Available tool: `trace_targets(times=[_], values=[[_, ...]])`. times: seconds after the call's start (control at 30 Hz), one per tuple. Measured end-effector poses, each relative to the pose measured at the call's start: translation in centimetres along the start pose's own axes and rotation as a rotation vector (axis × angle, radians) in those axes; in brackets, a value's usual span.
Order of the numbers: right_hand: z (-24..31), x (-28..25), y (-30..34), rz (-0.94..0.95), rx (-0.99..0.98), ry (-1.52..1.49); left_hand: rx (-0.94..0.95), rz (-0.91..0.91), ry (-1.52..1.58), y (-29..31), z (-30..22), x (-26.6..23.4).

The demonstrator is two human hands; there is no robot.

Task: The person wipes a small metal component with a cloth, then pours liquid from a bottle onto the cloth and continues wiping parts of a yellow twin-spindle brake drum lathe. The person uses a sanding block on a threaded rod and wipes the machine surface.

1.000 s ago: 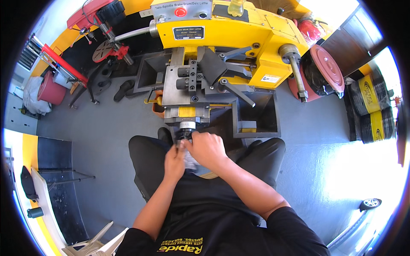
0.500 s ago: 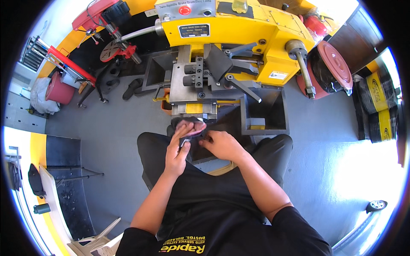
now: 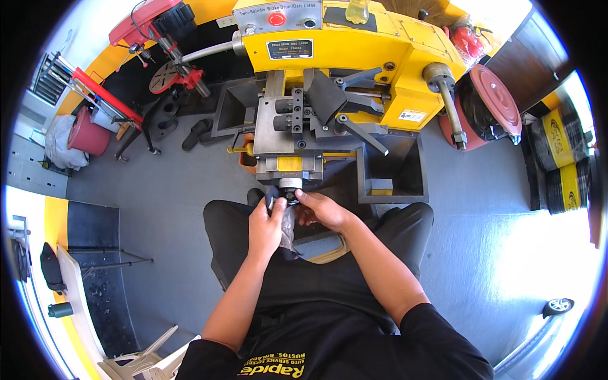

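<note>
Between my knees, both hands are at the front of a yellow brake lathe [image 3: 354,47]. A greyish rag [image 3: 287,231] hangs from my left hand [image 3: 265,229], whose fingers are closed with the thumb up beside a black knob [image 3: 291,196]. This knob sits just below a silver dial ring [image 3: 291,183] on the slide. My right hand [image 3: 324,212] comes from the other side, its thumb against the knob and dial. Its other fingers curl underneath, close to the rag and partly hidden. Above the hands lies the metal cross slide [image 3: 273,130] with its black tool holder [image 3: 296,117].
Dark metal chip trays [image 3: 423,183] flank the slide. A spindle shaft [image 3: 453,114] juts out at the right, near a lidded red bin [image 3: 497,101]. At the left stand a red drill press [image 3: 145,25] and a red jack-like stand [image 3: 107,98]. Black slippers [image 3: 196,134] lie on the floor.
My left hand has turned from a flat, raised palm over the rag to a closed grip lower down. The rag now hangs below, uncovering the dial; my right thumb has moved up to the knob.
</note>
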State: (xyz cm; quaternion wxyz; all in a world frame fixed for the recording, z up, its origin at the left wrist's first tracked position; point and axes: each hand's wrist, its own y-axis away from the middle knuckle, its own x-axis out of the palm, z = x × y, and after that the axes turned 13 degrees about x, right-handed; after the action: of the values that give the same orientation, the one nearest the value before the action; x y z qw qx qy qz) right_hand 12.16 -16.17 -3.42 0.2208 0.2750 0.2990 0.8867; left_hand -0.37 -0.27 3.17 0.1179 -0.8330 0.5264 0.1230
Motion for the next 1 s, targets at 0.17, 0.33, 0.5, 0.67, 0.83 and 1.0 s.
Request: trace_targets(times=[0.17,0.33,0.5,0.67,0.83,1.0], values=[[0.1,1.3,0.2,-0.242,-0.112,0.216,-0.072,-0.025,0.125,-0.6,3.2,0.0],[0.2,2.7,1.4,-0.625,-0.238,0.498,-0.116,-0.014,0.213,-0.4,5.1,1.1],[5.5,8.4,5.2,-0.966,-0.16,1.013,-0.449,0.102,0.933,0.3,12.5,1.1],[6.4,8.5,5.5,-0.986,-0.203,1.121,-0.645,0.213,1.452,-0.1,12.2,2.8],[4.5,6.2,7.5,-0.795,-0.154,0.964,-0.27,-0.091,0.296,-0.2,3.3,-1.7],[2.6,5.5,6.7,-0.592,-0.103,0.974,0.631,-0.083,-0.11,-3.0,-1.6,-2.9]])
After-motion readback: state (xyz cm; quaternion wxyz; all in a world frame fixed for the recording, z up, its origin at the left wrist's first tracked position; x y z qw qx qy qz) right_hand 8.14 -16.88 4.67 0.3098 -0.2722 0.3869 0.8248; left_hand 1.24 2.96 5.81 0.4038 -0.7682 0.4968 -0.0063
